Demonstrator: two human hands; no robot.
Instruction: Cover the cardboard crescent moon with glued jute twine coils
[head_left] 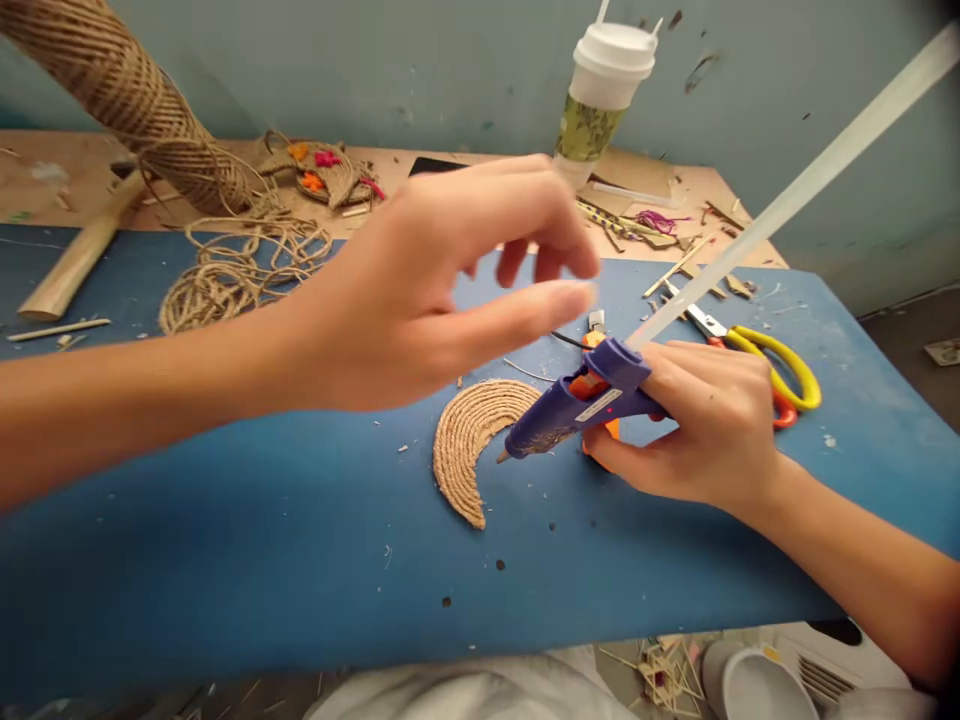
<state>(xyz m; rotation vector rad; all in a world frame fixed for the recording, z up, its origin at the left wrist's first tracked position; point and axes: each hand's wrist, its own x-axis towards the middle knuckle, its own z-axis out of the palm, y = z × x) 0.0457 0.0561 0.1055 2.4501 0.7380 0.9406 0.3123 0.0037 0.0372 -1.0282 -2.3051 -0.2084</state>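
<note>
My right hand (pixel 697 420) is wrapped round the handle of a blue hot glue gun (pixel 562 405), its nozzle pointing down to the left. A long translucent glue stick (pixel 780 205) sticks out of the gun's back end. Just under the nozzle, a crescent of coiled jute twine (pixel 459 445) lies flat on the blue tabletop (pixel 300 560). My left hand (pixel 465 270) hovers above and behind the crescent with thumb and fingers apart, holding nothing. Part of the crescent's right end is hidden behind the gun.
A big jute twine spool (pixel 127 95) leans at the back left, beside loose twine (pixel 225 275) and a wooden-handled hammer (pixel 82 245). Yellow-and-orange scissors (pixel 780 365) lie right of my right hand. A lidded paper cup (pixel 600 100) stands near the wall among scraps.
</note>
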